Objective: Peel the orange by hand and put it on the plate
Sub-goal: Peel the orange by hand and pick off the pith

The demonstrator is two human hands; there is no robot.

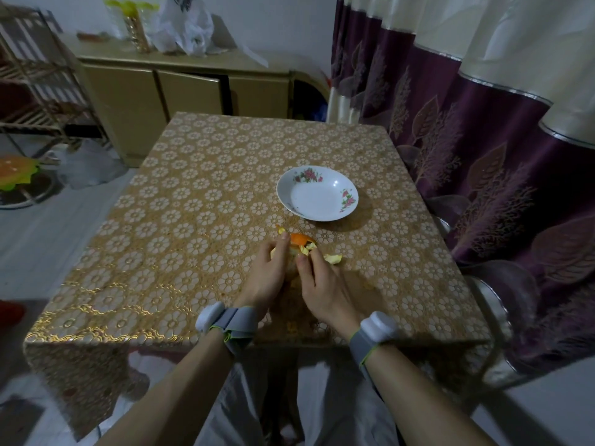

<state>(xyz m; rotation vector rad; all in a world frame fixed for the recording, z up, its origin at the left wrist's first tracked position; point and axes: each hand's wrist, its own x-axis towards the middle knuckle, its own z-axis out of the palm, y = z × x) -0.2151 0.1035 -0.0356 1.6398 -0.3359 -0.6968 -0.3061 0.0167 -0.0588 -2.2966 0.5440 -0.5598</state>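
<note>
The orange (301,238) sits just short of the plate (280,201), on the near side of it, held a little above the table (193,220) between both hands. The left hand (272,268) curls round it from the left and hides most of it. The right hand (322,284) seems to pinch a flap of peel (308,248) between thumb and forefinger at the top. Orange skin shows only on the side facing the plate, so I judge the peeling well along but not done.

The fruit is round, with no long axis to speak of. The plate lies straight beyond the grip and a touch to the right, so the right hand is nearer to it. Two scraps (334,259) of peel lie on the table, one on each side of the orange, both short of the plate.

The plate carries only printed flowers. I can read no writing on it, nor on the grey wristbands (375,329).
</note>
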